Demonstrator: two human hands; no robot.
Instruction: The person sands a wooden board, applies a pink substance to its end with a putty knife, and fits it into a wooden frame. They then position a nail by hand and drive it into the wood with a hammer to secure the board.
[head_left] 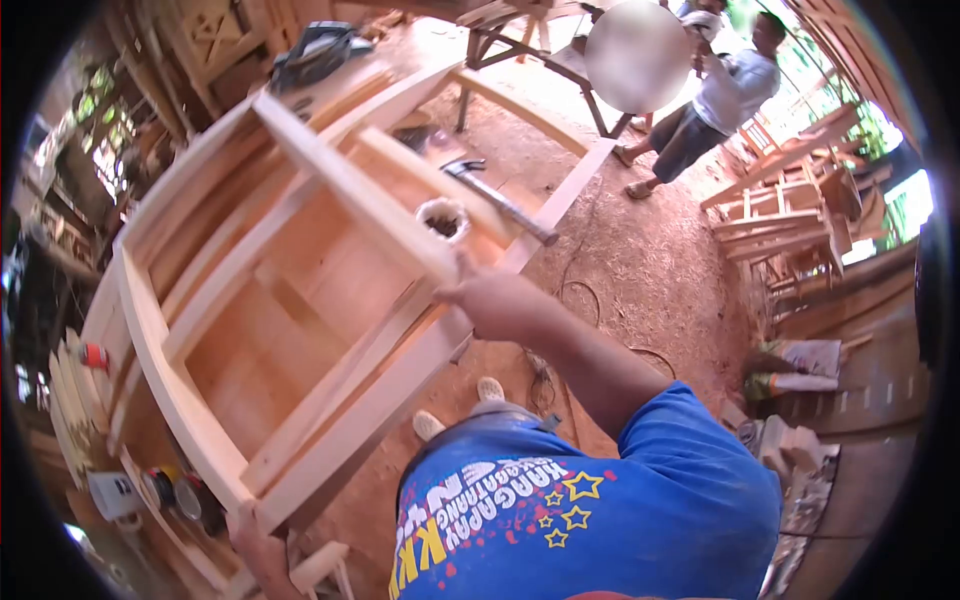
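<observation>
A large curved wooden frame [350, 200] of pale slats fills the left and centre. My right hand [490, 300] is closed round the near end of a crosspiece, at the frame's right edge. Down at the frame's lower left corner, my left hand [262, 552] wraps round the wood; part of its fingers is hidden. Just beyond my right hand a small whitish container [442, 220] with dark contents sits among the slats. A hammer [505, 207] lies across the frame beside it.
A person [735, 90] stands at the upper right near a wooden trestle [500, 45]. Stacked wooden pieces [790, 215] are on the right. Cables [590, 290] cross the dusty floor. Cans and a white container [115, 495] sit at lower left. Dark bags [315, 55] lie behind the frame.
</observation>
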